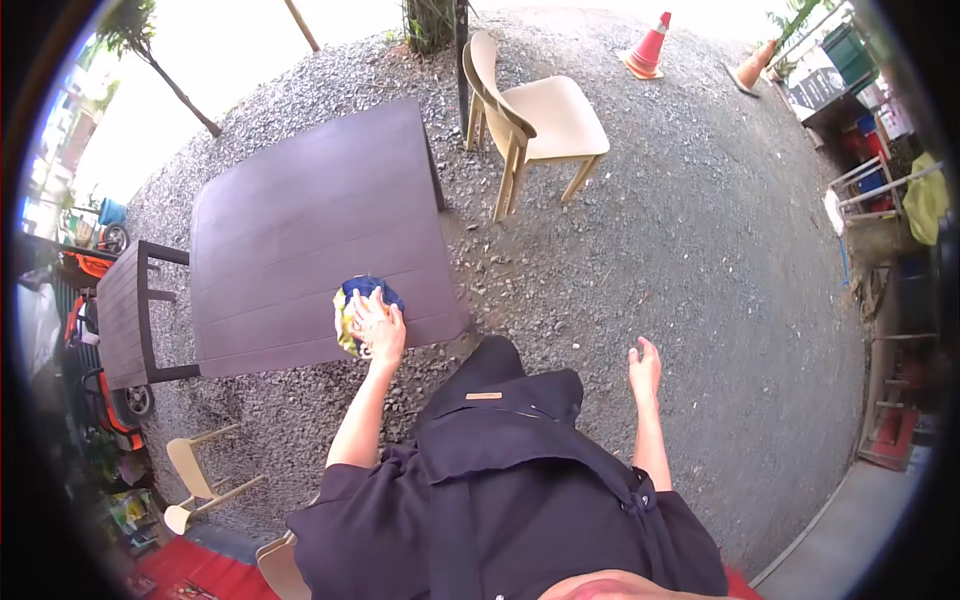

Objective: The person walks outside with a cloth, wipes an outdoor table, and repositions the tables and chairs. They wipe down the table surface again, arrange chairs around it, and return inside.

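My left hand (pixel 378 325) presses a bunched cloth (pixel 361 288), dark blue with yellow-green and white parts, onto the dark brown table (pixel 310 220). The fingers spread over the cloth near the table's front right corner. My right hand (pixel 646 372) hangs in the air above the gravel at my right side, holding nothing, its fingers apart. A dark apron (pixel 520 430) with a small tan label covers my front.
A cream chair (pixel 555 118) stands beyond the table's right end. Further off are traffic cones (pixel 648 48). A dark slatted bench (pixel 128 320) is at the table's left, and a light chair (pixel 195 475) is at lower left. Gravel (pixel 730 300) covers the ground.
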`<state>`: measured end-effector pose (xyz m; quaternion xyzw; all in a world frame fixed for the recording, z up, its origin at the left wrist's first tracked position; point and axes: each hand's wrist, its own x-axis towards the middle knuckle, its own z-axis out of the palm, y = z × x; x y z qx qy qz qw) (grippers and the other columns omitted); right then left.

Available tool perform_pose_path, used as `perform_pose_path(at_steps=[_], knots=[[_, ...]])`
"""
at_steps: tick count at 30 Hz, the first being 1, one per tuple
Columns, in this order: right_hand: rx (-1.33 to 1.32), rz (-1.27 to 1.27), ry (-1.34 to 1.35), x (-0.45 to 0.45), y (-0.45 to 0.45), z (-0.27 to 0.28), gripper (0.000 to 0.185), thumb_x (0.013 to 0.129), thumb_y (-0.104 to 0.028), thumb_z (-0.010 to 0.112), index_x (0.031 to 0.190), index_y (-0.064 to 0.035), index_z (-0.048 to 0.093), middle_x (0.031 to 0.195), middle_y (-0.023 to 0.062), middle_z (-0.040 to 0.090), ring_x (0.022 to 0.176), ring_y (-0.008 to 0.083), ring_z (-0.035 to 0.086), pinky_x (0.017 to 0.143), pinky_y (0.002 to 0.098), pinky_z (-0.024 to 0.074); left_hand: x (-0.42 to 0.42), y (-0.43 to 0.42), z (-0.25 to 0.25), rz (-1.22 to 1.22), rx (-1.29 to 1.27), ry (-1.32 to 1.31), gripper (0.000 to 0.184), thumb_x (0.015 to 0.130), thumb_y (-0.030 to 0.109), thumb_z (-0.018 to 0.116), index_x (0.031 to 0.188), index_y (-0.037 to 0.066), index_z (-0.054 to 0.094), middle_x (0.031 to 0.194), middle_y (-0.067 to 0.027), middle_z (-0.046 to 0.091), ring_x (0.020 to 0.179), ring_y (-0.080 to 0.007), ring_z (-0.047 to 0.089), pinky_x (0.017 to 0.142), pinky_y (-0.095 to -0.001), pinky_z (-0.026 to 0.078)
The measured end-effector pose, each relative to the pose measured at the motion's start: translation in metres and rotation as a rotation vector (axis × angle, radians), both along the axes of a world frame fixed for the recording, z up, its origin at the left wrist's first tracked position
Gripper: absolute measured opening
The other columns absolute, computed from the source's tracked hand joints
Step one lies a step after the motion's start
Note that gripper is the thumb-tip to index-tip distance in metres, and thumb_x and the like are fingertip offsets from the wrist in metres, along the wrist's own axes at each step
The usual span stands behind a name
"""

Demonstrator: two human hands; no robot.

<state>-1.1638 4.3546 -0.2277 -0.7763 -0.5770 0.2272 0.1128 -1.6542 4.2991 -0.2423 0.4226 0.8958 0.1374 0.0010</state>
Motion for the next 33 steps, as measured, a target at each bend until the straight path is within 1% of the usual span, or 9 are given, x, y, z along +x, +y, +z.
perform_pose_path(at_steps=[4,8,13,15,19,24,25,28,33], knots=[[-0.002,0.2,-0.044,-0.009,0.072,0.019,0.042,0.085,-0.02,0.054,0.124,-0.0106,0.046,0.127,0.0137,0.046,0.119,0.0277,0.043,0.098,0.0442,0.0312,0.024,0.056,0.007,0.014,0.079,0.005,0.045,0.079,0.022,0.056,0.123,0.016,0.046,0.139,-0.0188,0.026,0.127,-0.0335,0.026,0.096,-0.0504,0.024],[0.075,0.244,-0.032,-0.012,0.179,0.036,0.046,0.084,-0.019,0.054,0.127,-0.0101,0.042,0.13,0.0122,0.043,0.12,0.0265,0.042,0.099,0.0447,0.0275,0.053,0.132,0.019,0.002,0.116,0.016,0.043,0.079,0.019,0.056,0.121,0.016,0.049,0.14,-0.0178,0.026,0.127,-0.0329,0.026,0.096,-0.0478,0.023],[0.193,0.389,-0.014,-0.024,0.309,0.05,0.047,0.083,-0.017,0.053,0.127,-0.0068,0.04,0.129,0.0148,0.043,0.111,0.0353,0.048,0.091,0.0431,0.0402,0.071,0.222,0.025,-0.001,0.244,-0.103,0.04,0.079,0.015,0.055,0.119,0.014,0.05,0.139,-0.0183,0.026,0.126,-0.0343,0.027,0.095,-0.0507,0.026],[0.203,0.47,-0.017,-0.035,0.355,0.052,0.046,0.083,-0.017,0.053,0.126,-0.0068,0.041,0.128,0.0145,0.044,0.111,0.0347,0.048,0.092,0.0433,0.0398,0.078,0.248,0.035,-0.015,0.257,-0.196,0.038,0.079,0.013,0.054,0.117,0.012,0.05,0.138,-0.019,0.027,0.126,-0.0358,0.027,0.093,-0.0532,0.03],[0.184,0.653,0.015,-0.073,0.432,0.058,0.045,0.083,-0.017,0.053,0.125,-0.0066,0.042,0.126,0.0146,0.047,0.112,0.0333,0.048,0.092,0.0432,0.0393,0.091,0.285,0.043,-0.042,0.33,-0.315,0.036,0.08,0.008,0.054,0.115,0.009,0.051,0.134,-0.0256,0.029,0.122,-0.0413,0.032,0.098,-0.046,0.031],[0.19,0.913,0.048,-0.131,0.529,0.046,0.043,0.082,-0.019,0.054,0.122,-0.0048,0.045,0.118,0.0163,0.053,0.107,0.0331,0.052,0.088,0.0407,0.0416,0.118,0.32,0.032,0.001,0.276,-0.429,0.032,0.082,0.013,0.054,0.113,0.01,0.053,0.134,-0.0222,0.031,0.115,-0.0368,0.043,0.095,-0.0407,0.039],[0.204,0.975,0.069,-0.141,0.548,0.037,0.043,0.082,-0.021,0.054,0.122,-0.0045,0.045,0.117,0.016,0.054,0.105,0.0329,0.053,0.086,0.0411,0.0425,0.126,0.327,0.035,0.054,0.297,-0.51,0.031,0.081,0.013,0.054,0.111,0.008,0.054,0.132,-0.0253,0.031,0.116,-0.039,0.041,0.096,-0.0418,0.037],[0.064,1.066,0.235,-0.187,0.614,-0.001,0.043,0.085,-0.026,0.053,0.121,-0.0032,0.046,0.111,0.0159,0.057,0.097,0.0296,0.058,0.081,0.0382,0.0448,0.151,0.344,0.03,0.229,0.368,-0.508,0.03,0.08,0.012,0.054,0.109,0.006,0.055,0.13,-0.0279,0.034,0.115,-0.0401,0.042,0.096,-0.0428,0.037],[-0.728,0.778,0.702,-0.269,0.678,-0.06,0.052,0.09,-0.036,0.044,0.128,-0.0014,0.037,0.118,0.0144,0.053,0.099,0.0265,0.055,0.081,0.037,0.0438,0.213,0.367,0.026,0.661,0.388,-0.533,0.032,0.079,0.015,0.053,0.11,0.009,0.056,0.129,-0.0265,0.037,0.117,-0.0392,0.041,0.097,-0.0413,0.036]])
